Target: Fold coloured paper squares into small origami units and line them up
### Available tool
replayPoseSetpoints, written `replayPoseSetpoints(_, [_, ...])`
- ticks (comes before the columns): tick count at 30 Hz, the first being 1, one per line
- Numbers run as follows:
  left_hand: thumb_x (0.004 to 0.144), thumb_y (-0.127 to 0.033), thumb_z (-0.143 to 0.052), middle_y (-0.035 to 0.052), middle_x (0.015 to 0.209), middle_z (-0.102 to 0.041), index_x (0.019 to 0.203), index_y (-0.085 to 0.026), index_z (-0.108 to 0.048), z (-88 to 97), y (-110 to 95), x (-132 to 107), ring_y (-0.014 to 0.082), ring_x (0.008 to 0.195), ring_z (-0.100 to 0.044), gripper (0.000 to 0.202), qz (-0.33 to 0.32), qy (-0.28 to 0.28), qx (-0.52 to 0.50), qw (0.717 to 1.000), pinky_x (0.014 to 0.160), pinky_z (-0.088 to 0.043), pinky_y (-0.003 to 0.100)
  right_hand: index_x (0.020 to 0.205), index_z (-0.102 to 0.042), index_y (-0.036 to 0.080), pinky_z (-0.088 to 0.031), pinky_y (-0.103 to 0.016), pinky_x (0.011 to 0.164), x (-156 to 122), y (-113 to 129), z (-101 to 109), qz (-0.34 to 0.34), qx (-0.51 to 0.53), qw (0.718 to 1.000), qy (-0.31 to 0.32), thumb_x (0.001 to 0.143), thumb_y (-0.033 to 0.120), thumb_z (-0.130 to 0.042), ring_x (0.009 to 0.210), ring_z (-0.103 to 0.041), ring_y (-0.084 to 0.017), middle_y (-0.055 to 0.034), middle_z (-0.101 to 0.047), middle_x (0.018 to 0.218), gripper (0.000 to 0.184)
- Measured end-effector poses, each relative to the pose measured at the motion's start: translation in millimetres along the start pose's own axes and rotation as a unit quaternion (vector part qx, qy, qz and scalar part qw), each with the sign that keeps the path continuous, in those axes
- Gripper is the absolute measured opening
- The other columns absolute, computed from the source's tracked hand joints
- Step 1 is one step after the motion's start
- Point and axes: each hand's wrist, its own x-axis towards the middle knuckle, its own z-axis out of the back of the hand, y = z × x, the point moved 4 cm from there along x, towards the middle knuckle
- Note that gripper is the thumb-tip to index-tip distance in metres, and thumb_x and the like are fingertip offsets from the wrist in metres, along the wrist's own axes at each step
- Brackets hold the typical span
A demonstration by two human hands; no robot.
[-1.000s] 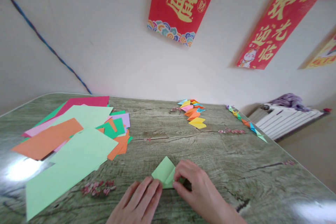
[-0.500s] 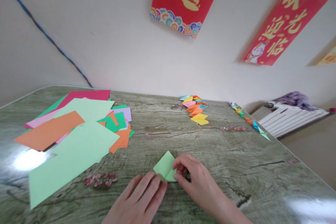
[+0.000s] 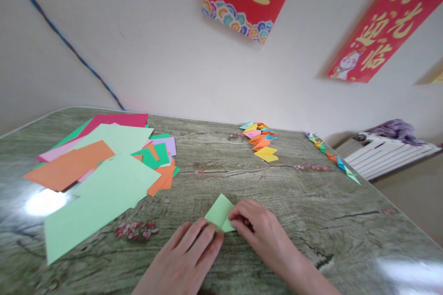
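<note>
A small light green sheet of paper (image 3: 219, 209), creased down its middle, lies on the table in front of me with one corner pointing away. My left hand (image 3: 188, 253) rests flat with its fingers stretched out, fingertips pressing the paper's near left edge. At the right corner, my right hand (image 3: 259, 226) pinches the paper between thumb and index finger. The near part of the paper is hidden under my fingers.
Loose coloured sheets (image 3: 104, 184) overlap at the left. Small folded paper pieces (image 3: 265, 143) lie in a row at the back, and a folded chain (image 3: 332, 156) runs along the right edge. A white radiator (image 3: 384, 152) stands beyond, with purple cloth (image 3: 396, 130) on it.
The view has shifted slightly, so everything sits a little further right and higher. My right fingers have closed in a little on the paper's right corner; my left hand stays on it.
</note>
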Motion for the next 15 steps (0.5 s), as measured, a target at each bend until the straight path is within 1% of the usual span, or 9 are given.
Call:
replayPoseSetpoints(4, [0.084, -0.010, -0.046, 0.0076, 0.139, -0.058, 0.138, -0.020, -0.049, 16.4, -3.1, 3.6, 0.0287, 0.126, -0.053, 0.055, 0.008, 0.043, -0.014, 0.999, 0.100, -0.049, 0.046, 0.082, -0.062, 0.020, -0.039, -0.025, 0.070, 1.0, -0.4, -0.4, -0.003, -0.004, 1.000, 0.009, 0.086, 0.008, -0.065, 0.076, -0.057, -0.016, 0.0022, -0.064, 0.078, 0.013])
replayPoseSetpoints(6, [0.083, -0.008, -0.045, 0.0079, 0.140, -0.057, 0.139, -0.020, -0.047, 19.6, -3.4, 5.8, 0.0289, 0.127, -0.052, 0.058, 0.014, 0.066, -0.016, 0.998, 0.100, -0.049, 0.047, 0.081, -0.063, 0.020, -0.039, -0.025, 0.070, 1.5, -0.9, -0.7, 0.000, -0.004, 1.000, 0.013, 0.087, 0.009, -0.064, 0.076, -0.057, -0.016, 0.0019, -0.064, 0.078, 0.012])
replayPoseSetpoints(9, [0.082, -0.008, -0.044, 0.0098, 0.140, -0.057, 0.142, -0.019, -0.044, 19.1, -2.7, 8.9, 0.0295, 0.127, -0.052, 0.061, 0.025, 0.089, -0.023, 0.995, 0.100, -0.049, 0.048, 0.081, -0.064, 0.020, -0.039, -0.024, 0.071, 2.7, -2.0, -1.2, 0.001, 0.000, 1.000, 0.023, 0.088, 0.011, -0.063, 0.077, -0.059, -0.015, 0.0018, -0.065, 0.078, 0.012])
replayPoseSetpoints(12, [0.084, -0.016, -0.048, 0.0109, 0.137, -0.058, 0.141, -0.019, -0.046, 16.7, -1.8, 9.9, 0.0305, 0.127, -0.051, 0.057, 0.032, 0.081, -0.048, 0.995, 0.101, -0.047, 0.049, 0.081, -0.064, 0.019, -0.039, -0.023, 0.069, 4.4, -2.5, -0.4, -0.004, 0.002, 1.000, 0.026, 0.087, 0.010, -0.064, 0.076, -0.059, -0.014, 0.0022, -0.064, 0.078, 0.012])
replayPoseSetpoints(15, [0.085, -0.032, -0.056, 0.0121, 0.139, -0.057, 0.141, -0.019, -0.046, 14.2, -0.6, 9.6, 0.0322, 0.128, -0.049, 0.059, 0.036, 0.059, -0.076, 0.995, 0.105, -0.043, 0.051, 0.080, -0.064, 0.019, -0.038, -0.022, 0.067, 5.6, -1.8, 0.9, -0.012, 0.000, 1.000, 0.025, 0.086, 0.009, -0.065, 0.072, -0.058, -0.013, 0.0031, -0.063, 0.076, 0.012])
